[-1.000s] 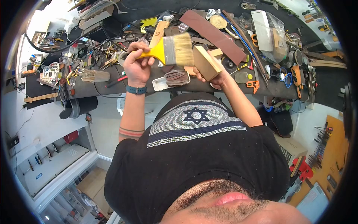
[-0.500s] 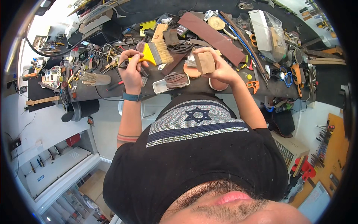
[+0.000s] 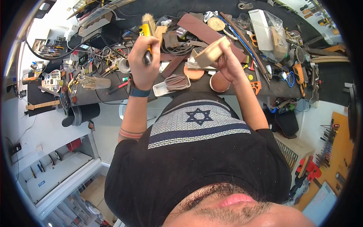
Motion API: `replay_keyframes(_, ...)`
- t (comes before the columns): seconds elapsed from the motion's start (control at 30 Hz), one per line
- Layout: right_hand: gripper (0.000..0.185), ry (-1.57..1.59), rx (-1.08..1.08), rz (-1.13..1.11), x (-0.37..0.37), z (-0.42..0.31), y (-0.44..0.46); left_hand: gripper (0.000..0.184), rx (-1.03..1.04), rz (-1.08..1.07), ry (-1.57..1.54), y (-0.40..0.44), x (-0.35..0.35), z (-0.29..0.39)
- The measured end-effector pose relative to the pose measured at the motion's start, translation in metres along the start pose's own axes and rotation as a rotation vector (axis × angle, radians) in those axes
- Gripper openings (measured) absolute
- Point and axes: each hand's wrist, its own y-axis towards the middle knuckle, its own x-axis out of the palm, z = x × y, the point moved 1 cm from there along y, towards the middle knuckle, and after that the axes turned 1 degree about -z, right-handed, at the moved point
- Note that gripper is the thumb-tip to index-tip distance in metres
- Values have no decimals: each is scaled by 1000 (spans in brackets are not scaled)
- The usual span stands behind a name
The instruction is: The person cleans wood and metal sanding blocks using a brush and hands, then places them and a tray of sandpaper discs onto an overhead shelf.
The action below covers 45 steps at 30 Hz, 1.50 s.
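A: Lgst item first?
B: Bench (image 3: 200,86), dk surface, crowded w/ tools, cables & misc pcs

A: Next size down?
B: Strip (image 3: 204,31), 1 ea, long, flat, red-brn, lying diag toward far side of bench

A: Hands, qty 2, cond?
B: L hand (image 3: 142,71), fingers wrapped tight round brush (image 3: 146,30); R hand (image 3: 230,66), clamped on wooden block (image 3: 207,56) at its R end

A: Brush, loc & desc?
B: In L hand, above bench; yel body, dk handle end showing on near side of fist, pale bristles pointing away from wearer; well apart from block

A: Block?
B: 1 ea, lt wood, tilted, in R hand, above bench

A: Smaller stock?
B: Tray (image 3: 160,90), white, near front edge btwn the forearms, w/ stack of brn strips (image 3: 177,82) in it; round pot (image 3: 220,82), brn top, near R forearm; disc (image 3: 193,73), flat, orange-tan, btwn tray & pot

A: Smallest?
B: Orange tool (image 3: 256,88), just R of R forearm; watchband (image 3: 139,92), dk blue, on L wrist
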Motion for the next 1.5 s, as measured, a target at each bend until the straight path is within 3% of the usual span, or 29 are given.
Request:
replay_keyframes(0.1, 61, 216, 194, 30, -10, -1, -1, 10, -66, -127, 2, -21, 8, 1)
replay_keyframes(0.33, 63, 406, 248, -48, -9, 18, -4, 12, -78, -308, -19, -45, 23, 2)
replay_keyframes(0.47, 61, 363, 233, 94, 3, 18, -5, 17, -33, -145, -264, -29, 4, 39)
replay_keyframes(0.57, 60, 366, 213, 118, -11, 32, 7, 21, 116, -162, -468, -12, -2, 69)
replay_keyframes(0.63, 59, 331, 165, 52, -17, 29, 12, 16, -8, -331, -506, -10, 4, 64)
replay_keyframes(0.7, 59, 246, 154, 170, -21, 18, 13, 13, -177, -529, -468, -16, 8, 37)
replay_keyframes(0.73, 59, 254, 107, 193, -24, 9, 11, 9, -230, -371, -174, -18, 2, 39)
replay_keyframes(0.77, 60, 258, 67, 219, -32, 2, 5, 12, -156, -295, -191, -21, -1, 30)
replay_keyframes(0.87, 58, 266, 122, 206, -40, 9, -3, 18, -405, -52, -839, -24, 9, 40)
replay_keyframes(0.97, 57, 274, 157, 139, -49, 27, -1, 13, -673, -316, -890, -21, 22, 31)
replay_keyframes(1.0, 57, 241, 162, 155, -43, 31, -8, 9, -673, -346, -773, -31, 28, 20)
replay_keyframes(1.03, 58, 208, 168, 170, -38, 35, -15, 6, -277, -353, -338, -36, 34, 14)
replay_keyframes(1.1, 61, 289, 232, 122, -42, 40, -24, 7, -172, -303, -235, -55, 32, 18)
replay_keyframes(1.13, 60, 297, 234, 132, -42, 45, -26, 10, -354, -220, -387, -63, 30, 27)
replay_keyframes(1.27, 62, 249, 267, 203, -40, 64, -31, 11, -298, -348, -548, -82, 39, 29)
replay_keyframes(1.3, 62, 245, 285, 217, -43, 69, -31, 11, -317, -404, -511, -87, 44, 24)
replay_keyframes(1.37, 63, 213, 278, 220, -43, 71, -34, 13, -105, -472, -251, -86, 59, 5)
replay_keyframes(1.5, 62, 185, 278, 265, -49, 73, -47, 16, 68, -614, 198, -88, 93, -42)
